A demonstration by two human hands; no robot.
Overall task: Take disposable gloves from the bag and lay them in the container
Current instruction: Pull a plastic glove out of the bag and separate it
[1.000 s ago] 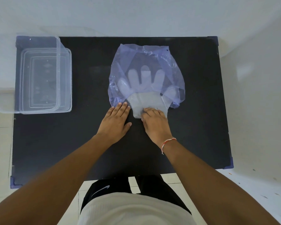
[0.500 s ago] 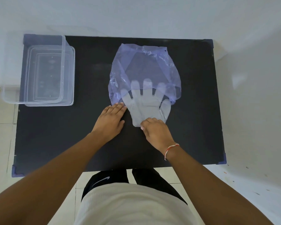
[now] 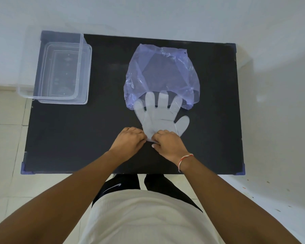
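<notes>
A translucent purple plastic bag (image 3: 161, 73) lies flat on the black table (image 3: 77, 134), its mouth facing me. Clear disposable gloves (image 3: 159, 118) stick out of that mouth, palm and thumb outside, fingertips just under the bag's edge. My left hand (image 3: 130, 140) and my right hand (image 3: 167, 142) both pinch the gloves' cuff end at the near side, fingers closed on the plastic. The clear rectangular container (image 3: 60, 71) sits at the table's far left corner, nothing in it.
The table's near edge lies just behind my wrists, with blue corner caps (image 3: 26, 170). A white wall runs along the far side and the right. Tiled floor (image 3: 5, 141) shows to the left. A red-and-white thread circles my right wrist.
The gloves have slid toward me, almost wholly out of the bag. My left hand left the bag's edge and now grips the cuff beside my right hand. The head camera shifted.
</notes>
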